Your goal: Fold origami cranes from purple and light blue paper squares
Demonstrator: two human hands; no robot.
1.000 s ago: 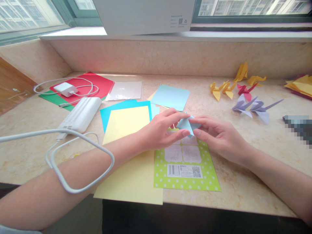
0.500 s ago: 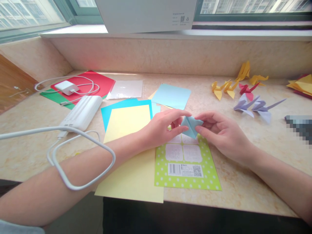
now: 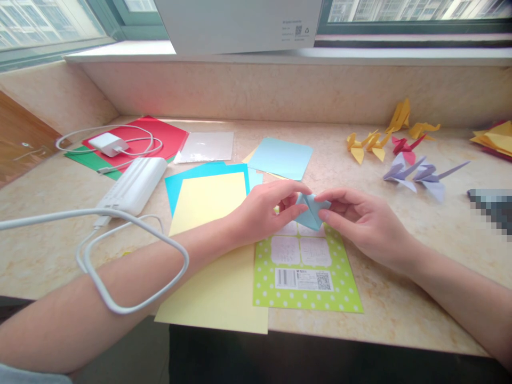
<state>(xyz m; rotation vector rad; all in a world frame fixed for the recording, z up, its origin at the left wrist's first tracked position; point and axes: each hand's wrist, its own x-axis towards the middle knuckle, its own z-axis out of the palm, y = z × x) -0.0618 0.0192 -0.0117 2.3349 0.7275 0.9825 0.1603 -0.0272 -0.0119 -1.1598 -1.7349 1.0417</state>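
A small folded light-blue paper piece [image 3: 310,211] is pinched between both my hands just above the desk. My left hand [image 3: 266,212] grips its left side with thumb and fingers closed on it. My right hand [image 3: 362,220] pinches its right edge. Under the hands lies a green dotted packaging card [image 3: 306,285] with a barcode, and a large pale-yellow sheet [image 3: 208,245] lies beneath my left forearm, over a bright blue sheet [image 3: 176,184].
Finished paper cranes, yellow [image 3: 366,145], red [image 3: 405,148] and lilac [image 3: 420,175], sit at the right. A light-blue square [image 3: 281,157], a white power bank [image 3: 134,185], a charger [image 3: 108,144] on red paper and a looping white cable [image 3: 132,224] lie at the left.
The blue piece was lifted and turned between my fingers, then its folds were pressed closer together. Both hands stayed in nearly the same place.
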